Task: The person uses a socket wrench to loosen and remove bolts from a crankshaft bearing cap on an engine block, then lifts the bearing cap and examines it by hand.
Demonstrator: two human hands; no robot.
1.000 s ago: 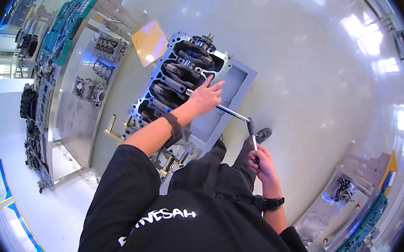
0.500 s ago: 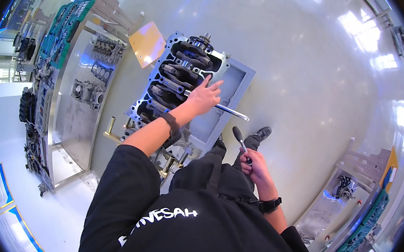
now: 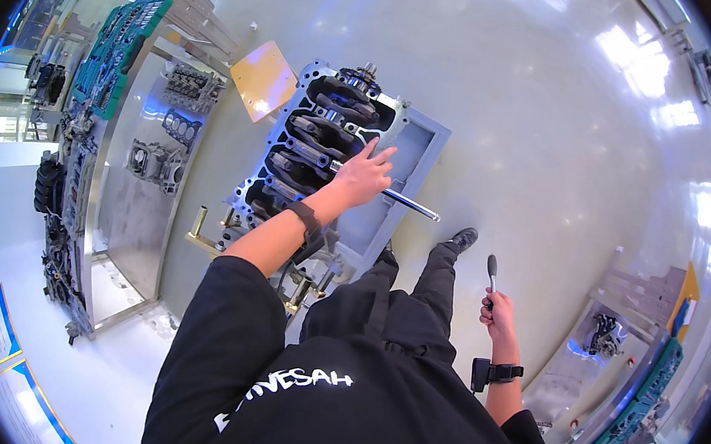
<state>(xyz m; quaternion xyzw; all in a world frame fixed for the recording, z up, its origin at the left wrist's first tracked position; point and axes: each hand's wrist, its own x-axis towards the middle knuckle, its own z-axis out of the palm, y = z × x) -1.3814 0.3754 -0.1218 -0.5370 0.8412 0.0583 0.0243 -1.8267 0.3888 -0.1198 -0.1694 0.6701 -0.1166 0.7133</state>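
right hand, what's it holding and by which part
The right hand grips a dark-handled tool by its lower end, the head pointing up.

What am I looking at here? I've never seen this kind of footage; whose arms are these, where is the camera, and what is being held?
The camera sits on a person's head and looks down, so the round, bent picture shows their own body and arms. Their left hand rests on a long metal tool bar that lies across an engine block mounted on a stand. The right hand hangs by the person's side and grips a small ratchet handle. A metal rack to the left carries more engine parts. The floor is shiny and pale.
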